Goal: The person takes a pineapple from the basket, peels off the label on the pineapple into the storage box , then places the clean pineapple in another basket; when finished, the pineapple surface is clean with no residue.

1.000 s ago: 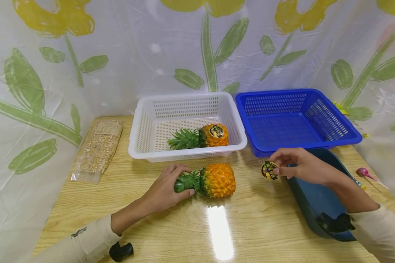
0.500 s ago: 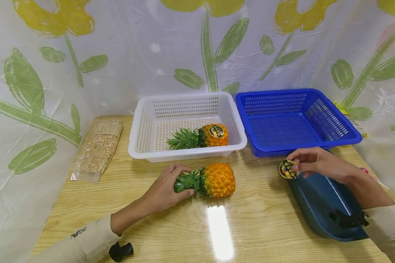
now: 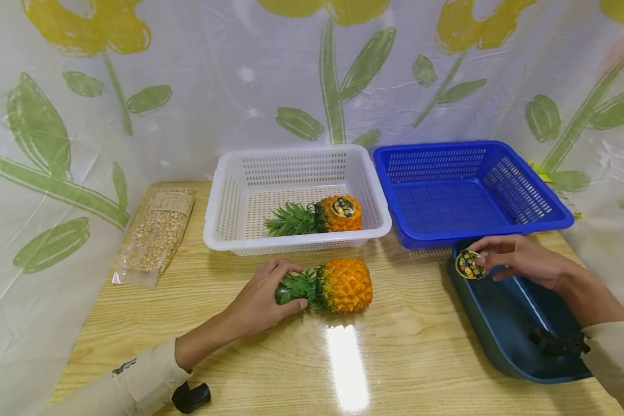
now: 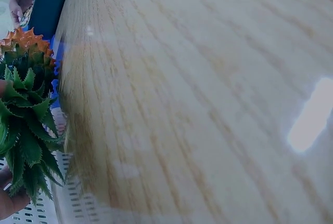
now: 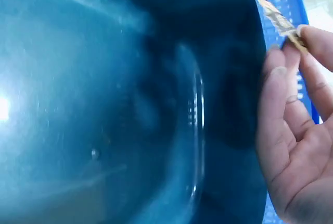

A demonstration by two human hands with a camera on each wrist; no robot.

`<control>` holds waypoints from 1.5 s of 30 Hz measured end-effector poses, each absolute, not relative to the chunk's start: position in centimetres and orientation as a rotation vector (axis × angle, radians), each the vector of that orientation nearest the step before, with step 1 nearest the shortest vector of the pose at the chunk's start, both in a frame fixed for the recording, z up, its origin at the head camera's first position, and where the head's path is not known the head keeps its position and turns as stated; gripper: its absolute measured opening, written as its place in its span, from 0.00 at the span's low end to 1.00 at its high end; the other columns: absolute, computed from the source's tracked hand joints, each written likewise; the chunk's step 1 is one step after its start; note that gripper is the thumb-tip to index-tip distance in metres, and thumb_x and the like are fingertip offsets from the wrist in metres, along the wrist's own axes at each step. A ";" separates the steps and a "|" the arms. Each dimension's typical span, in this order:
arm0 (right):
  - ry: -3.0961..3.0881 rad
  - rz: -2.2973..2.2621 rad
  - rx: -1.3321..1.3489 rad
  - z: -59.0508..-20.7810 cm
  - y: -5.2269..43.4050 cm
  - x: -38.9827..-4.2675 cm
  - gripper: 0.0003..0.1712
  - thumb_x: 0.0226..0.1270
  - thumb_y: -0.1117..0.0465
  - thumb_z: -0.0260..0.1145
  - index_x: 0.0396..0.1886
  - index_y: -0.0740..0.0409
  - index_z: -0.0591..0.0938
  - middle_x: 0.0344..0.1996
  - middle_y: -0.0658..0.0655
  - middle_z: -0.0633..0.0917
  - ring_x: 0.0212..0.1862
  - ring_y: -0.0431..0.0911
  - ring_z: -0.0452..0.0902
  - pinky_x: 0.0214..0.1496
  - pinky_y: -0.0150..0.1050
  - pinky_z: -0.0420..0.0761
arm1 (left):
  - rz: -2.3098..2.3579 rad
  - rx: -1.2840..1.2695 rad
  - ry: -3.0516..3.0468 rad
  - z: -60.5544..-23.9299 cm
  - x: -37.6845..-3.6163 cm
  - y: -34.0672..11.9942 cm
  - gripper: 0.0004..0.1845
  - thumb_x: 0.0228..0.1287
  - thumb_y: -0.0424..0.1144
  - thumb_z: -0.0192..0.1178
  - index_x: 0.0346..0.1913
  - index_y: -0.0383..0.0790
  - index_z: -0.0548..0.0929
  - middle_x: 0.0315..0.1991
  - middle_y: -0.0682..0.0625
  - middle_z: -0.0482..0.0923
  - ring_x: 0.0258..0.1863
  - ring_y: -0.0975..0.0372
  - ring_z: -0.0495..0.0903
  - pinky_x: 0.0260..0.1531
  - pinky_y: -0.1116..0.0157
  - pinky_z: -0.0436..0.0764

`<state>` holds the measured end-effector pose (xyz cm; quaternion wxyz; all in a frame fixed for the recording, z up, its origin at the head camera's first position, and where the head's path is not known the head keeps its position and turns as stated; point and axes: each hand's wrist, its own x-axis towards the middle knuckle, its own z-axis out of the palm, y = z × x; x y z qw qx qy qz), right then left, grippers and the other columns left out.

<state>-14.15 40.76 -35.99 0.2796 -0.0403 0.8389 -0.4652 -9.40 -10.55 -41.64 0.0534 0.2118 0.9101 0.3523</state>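
Right hand (image 3: 520, 260) pinching a round sticker (image 3: 469, 264) at the fingertips, directly above the near rim of the dark tub (image 3: 504, 323). Left hand (image 3: 262, 296) gripping the leafy end of the pineapple (image 3: 338, 284), long axis running rightward from that hand, toward the sticker.

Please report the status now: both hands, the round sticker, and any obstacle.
Left hand grips pineapple crown on table. Right hand pinches round sticker over dark blue bin. Nothing in the way.
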 end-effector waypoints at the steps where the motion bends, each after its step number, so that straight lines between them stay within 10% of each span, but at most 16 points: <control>1: 2.237 -1.253 -0.102 -36.1 41.0 -14.2 0.14 0.73 0.63 0.61 0.55 0.51 0.80 0.41 0.45 0.84 0.46 0.40 0.81 0.46 0.44 0.82 | 1.070 0.644 2.766 -41.6 -9.4 -10.5 0.32 0.60 0.54 0.71 0.65 0.52 0.75 0.62 0.50 0.70 0.62 0.51 0.71 0.55 0.46 0.77; 12: 2.135 -1.283 -0.052 -36.7 42.8 -14.8 0.15 0.79 0.62 0.55 0.51 0.37 0.82 0.41 0.42 0.85 0.45 0.39 0.82 0.48 0.41 0.84 | 1.063 0.653 2.773 -41.7 -9.5 -10.5 0.31 0.60 0.54 0.71 0.65 0.53 0.75 0.61 0.51 0.70 0.60 0.53 0.71 0.53 0.49 0.77; 23: 2.174 -1.145 -0.049 -38.4 42.3 -15.2 0.28 0.71 0.63 0.61 0.66 0.73 0.70 0.41 0.48 0.85 0.43 0.41 0.81 0.46 0.42 0.84 | 1.064 0.653 2.766 -41.7 -9.5 -10.6 0.31 0.60 0.55 0.71 0.65 0.54 0.75 0.61 0.50 0.71 0.59 0.53 0.72 0.52 0.50 0.76; 45: 2.359 -1.003 -0.014 -38.8 41.8 -15.4 0.29 0.74 0.55 0.61 0.65 0.73 0.73 0.48 0.58 0.86 0.42 0.40 0.81 0.43 0.41 0.85 | 1.048 0.648 2.761 -41.7 -9.5 -10.7 0.32 0.61 0.55 0.70 0.66 0.53 0.74 0.61 0.50 0.71 0.60 0.52 0.72 0.54 0.46 0.76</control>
